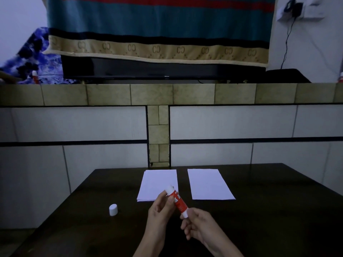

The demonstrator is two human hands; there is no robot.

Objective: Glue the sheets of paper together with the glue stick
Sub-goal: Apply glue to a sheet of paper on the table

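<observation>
The glue stick (177,202) was held tilted above the dark table (278,210), its base pinched by the right hand (199,226) and its barrel gripped by the left hand (160,210). The cap (113,209) stood apart to the left. Beyond, two paper sheets (157,184) (208,183) lay side by side, not touching. Over-twisting could be feared: excess glue might smear or snap off.

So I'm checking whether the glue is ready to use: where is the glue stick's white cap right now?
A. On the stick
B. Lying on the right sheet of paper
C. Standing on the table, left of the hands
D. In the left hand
C: the white cap stands alone on the dark table, left of both hands, while the glue stick they hold is uncapped.
</observation>
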